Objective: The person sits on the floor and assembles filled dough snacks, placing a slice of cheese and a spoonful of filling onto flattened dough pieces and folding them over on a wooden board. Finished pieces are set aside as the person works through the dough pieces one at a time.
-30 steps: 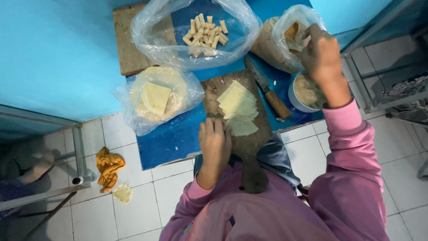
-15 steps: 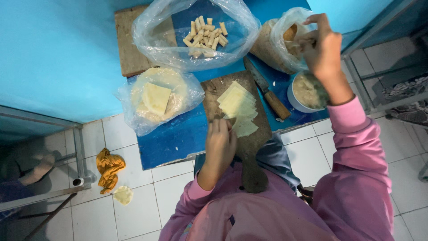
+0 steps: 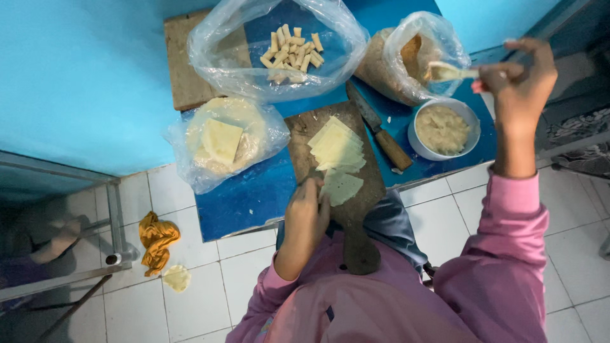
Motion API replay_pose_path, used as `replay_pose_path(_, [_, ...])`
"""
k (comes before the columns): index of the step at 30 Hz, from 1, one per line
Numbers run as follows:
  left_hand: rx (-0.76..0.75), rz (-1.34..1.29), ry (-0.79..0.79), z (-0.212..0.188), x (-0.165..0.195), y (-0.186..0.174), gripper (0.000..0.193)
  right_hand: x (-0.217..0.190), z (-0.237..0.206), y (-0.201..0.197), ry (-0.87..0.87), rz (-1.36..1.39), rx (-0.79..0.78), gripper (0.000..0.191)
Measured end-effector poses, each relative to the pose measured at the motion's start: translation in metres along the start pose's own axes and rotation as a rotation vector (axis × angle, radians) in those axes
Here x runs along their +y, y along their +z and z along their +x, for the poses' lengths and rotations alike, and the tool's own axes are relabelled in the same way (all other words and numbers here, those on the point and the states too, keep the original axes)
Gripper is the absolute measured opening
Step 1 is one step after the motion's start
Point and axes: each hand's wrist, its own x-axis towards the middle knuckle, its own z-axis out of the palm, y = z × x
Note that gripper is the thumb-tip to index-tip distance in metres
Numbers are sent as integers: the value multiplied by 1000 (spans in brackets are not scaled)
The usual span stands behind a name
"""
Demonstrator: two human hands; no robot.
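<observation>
Thin yellow dough sheets (image 3: 337,149) lie in a small pile on a dark wooden board (image 3: 311,127). The board sits on a low blue table (image 3: 241,197). One sheet (image 3: 343,187) lies a bit apart, at the near end of the pile. The left hand (image 3: 306,213) rests on the board with its fingertips touching the edge of that sheet. The fingers are bent, but I cannot tell if they pinch it.

The right hand (image 3: 518,86) is up high over the table's far corner. Its fingers are closed on the handle of a spoon (image 3: 448,72). The spoon has pale mush on it and is just above a white bowl (image 3: 416,136) of the same mush. A knife (image 3: 379,133) with a wooden handle lies between the board and the bowl.
</observation>
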Motion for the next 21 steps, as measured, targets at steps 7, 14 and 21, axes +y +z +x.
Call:
replay_pose_path(7, [85, 36, -46, -5, -3, 6, 20, -35, -97, 61, 323, 139, -77, 44])
replay_pose_path(14, [167, -3, 4, -5, -8, 7, 20, -34, -172, 120, 127, -13, -133, 43])
replay_pose_path(21, [151, -95, -52, -5, -10, 7, 16, -39, -199, 119, -412, -311, -297, 28])
